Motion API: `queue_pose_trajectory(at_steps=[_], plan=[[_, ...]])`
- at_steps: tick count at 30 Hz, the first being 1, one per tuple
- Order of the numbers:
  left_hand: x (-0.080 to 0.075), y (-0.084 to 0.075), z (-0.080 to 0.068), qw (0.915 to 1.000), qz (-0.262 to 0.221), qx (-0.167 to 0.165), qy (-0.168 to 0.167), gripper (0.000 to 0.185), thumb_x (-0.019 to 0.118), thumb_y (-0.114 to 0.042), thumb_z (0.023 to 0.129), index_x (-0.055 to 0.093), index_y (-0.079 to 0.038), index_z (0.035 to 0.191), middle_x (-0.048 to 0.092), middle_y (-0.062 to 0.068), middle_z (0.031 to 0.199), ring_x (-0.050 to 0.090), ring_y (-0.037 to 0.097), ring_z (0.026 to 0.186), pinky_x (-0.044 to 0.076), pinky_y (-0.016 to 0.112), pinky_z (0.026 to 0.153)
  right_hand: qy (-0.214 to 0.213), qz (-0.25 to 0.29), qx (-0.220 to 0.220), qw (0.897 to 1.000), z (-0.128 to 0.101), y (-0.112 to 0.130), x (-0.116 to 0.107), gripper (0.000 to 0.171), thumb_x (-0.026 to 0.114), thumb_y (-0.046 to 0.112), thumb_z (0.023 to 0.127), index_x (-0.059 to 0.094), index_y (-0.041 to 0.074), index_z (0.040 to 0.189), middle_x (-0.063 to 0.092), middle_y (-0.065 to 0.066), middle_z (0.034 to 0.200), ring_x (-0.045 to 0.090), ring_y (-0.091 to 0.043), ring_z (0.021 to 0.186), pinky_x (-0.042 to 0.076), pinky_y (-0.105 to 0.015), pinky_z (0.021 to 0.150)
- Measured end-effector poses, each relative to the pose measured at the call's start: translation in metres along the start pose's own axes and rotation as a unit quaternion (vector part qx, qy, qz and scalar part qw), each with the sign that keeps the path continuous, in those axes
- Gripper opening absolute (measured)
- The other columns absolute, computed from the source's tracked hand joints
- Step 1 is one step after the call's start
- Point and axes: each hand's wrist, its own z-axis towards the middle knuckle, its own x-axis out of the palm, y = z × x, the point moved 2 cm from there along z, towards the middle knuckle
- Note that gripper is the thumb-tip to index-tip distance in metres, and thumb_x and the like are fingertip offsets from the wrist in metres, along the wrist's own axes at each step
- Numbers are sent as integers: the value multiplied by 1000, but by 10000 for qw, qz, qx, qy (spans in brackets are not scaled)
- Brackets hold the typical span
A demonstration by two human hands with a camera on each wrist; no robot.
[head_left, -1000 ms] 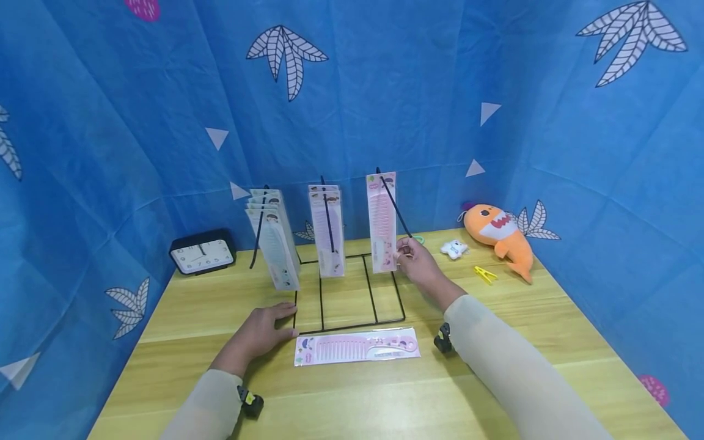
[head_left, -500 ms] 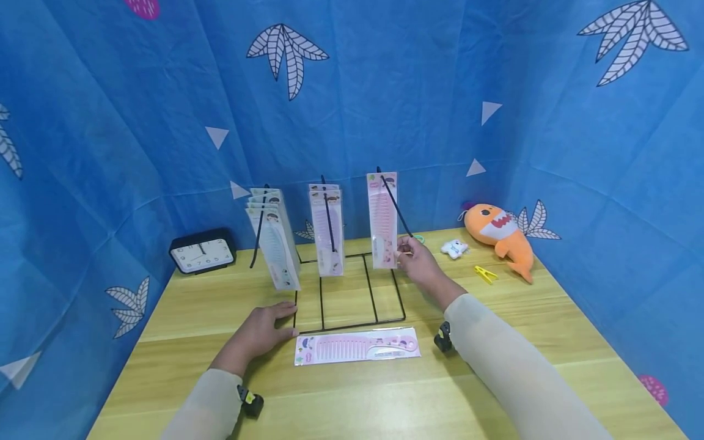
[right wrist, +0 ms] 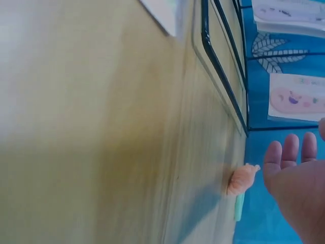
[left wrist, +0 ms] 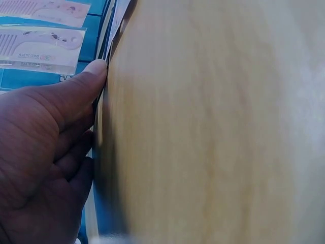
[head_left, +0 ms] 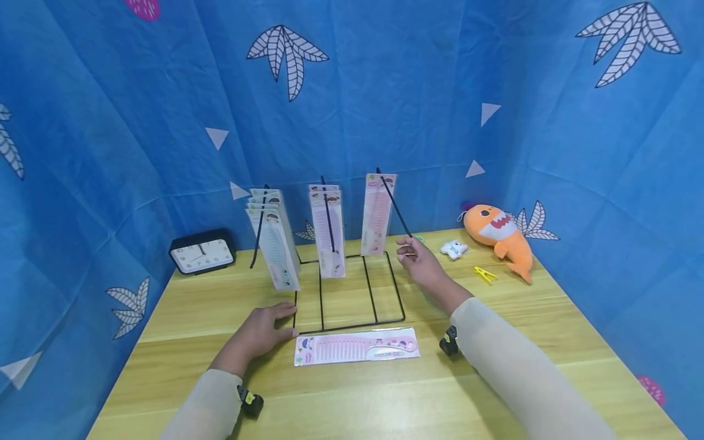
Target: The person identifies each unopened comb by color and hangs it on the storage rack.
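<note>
Left hand (head_left: 263,333) flat on table (head_left: 495,366); right hand (head_left: 420,263) raised, open

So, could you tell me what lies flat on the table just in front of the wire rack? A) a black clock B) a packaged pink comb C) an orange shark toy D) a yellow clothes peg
B: the packaged pink comb lies flat just in front of the wire rack, beside the left hand.

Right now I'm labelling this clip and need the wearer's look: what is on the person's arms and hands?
Both arms wear long, close-fitting pale beige sleeves reaching the wrists. The left hand and right hand are bare: no gloves, no rings or watch visible. A small black device with a yellow spot sits under the left wrist, and a similar black one under the right.
</note>
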Motion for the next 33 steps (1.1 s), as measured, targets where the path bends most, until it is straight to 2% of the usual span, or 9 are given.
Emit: queue_pose_trajectory(at_steps=[6, 10, 12, 14, 19, 22, 25, 28, 33], plan=[[0, -1, 1, 10000, 21, 68, -19, 59, 81, -32, 100, 64, -17, 155, 52, 10, 168, 42, 40, 160, 36, 61, 132, 435, -214, -268, 9985, -25, 5, 0, 43, 66, 11, 110, 53, 5, 150, 61, -25, 139, 63, -36, 127, 58, -45, 106], [0, -1, 2, 10000, 4, 30, -16, 59, 81, -32, 100, 64, -18, 155, 52, 9, 168, 42, 40, 160, 36, 61, 132, 1060, -756, -527, 9901, -51, 12, 4, 42, 79, 13, 102, 62, 7, 140, 67, -21, 131, 66, -31, 121, 61, -46, 105], [0, 0, 1, 10000, 19, 23, -17, 59, 81, -32, 100, 64, -18, 155, 52, 10, 169, 42, 41, 160, 35, 62, 132, 1458, -1165, -740, 9796, -65, 14, 8, 45, 84, 16, 98, 65, 7, 137, 70, -18, 128, 67, -30, 119, 61, -49, 106], [0, 1, 0, 10000, 30, 15, -26, 59, 81, -31, 100, 63, -17, 155, 51, 10, 169, 42, 41, 160, 35, 62, 131, 1867, -1588, -944, 9649, -79, 16, 13, 49, 87, 19, 95, 65, 7, 138, 71, -13, 129, 67, -28, 119, 61, -51, 106], [0, 3, -1, 10000, -28, -18, -11, 59, 81, -32, 100, 63, -17, 155, 51, 10, 169, 41, 41, 160, 35, 62, 132, 2561, -2664, -1443, 9180, -104, 17, 24, 58, 88, 27, 94, 66, 14, 146, 70, -1, 141, 65, -21, 129, 57, -50, 114], [1, 2, -2, 10000, -38, -9, 7, 60, 81, -32, 100, 63, -17, 155, 51, 10, 169, 41, 41, 160, 35, 62, 132, 2711, -3071, -1780, 8947, -114, 17, 27, 61, 88, 30, 93, 66, 16, 148, 68, 0, 142, 64, -18, 130, 57, -47, 115], [1, 2, -2, 10000, -25, 0, 16, 60, 81, -32, 100, 63, -17, 155, 51, 10, 169, 41, 42, 160, 36, 62, 131, 2740, -3270, -1981, 8825, -119, 16, 28, 59, 86, 31, 94, 66, 16, 148, 68, 0, 138, 65, -17, 126, 58, -45, 112], [1, 1, -1, 10000, -35, -25, 14, 60, 81, -32, 100, 63, -17, 155, 51, 9, 169, 41, 41, 160, 36, 62, 131, 2635, -3425, -2088, 8773, -121, 12, 28, 57, 86, 31, 94, 67, 17, 146, 68, 0, 137, 65, -18, 125, 59, -44, 111], [1, 0, -1, 10000, -4, -17, -19, 59, 81, -32, 101, 63, -18, 155, 52, 8, 169, 41, 40, 160, 36, 62, 131, 2437, -3556, -2195, 8752, -121, 11, 23, 57, 88, 26, 92, 69, 15, 144, 70, -2, 136, 66, -22, 126, 59, -46, 112]])
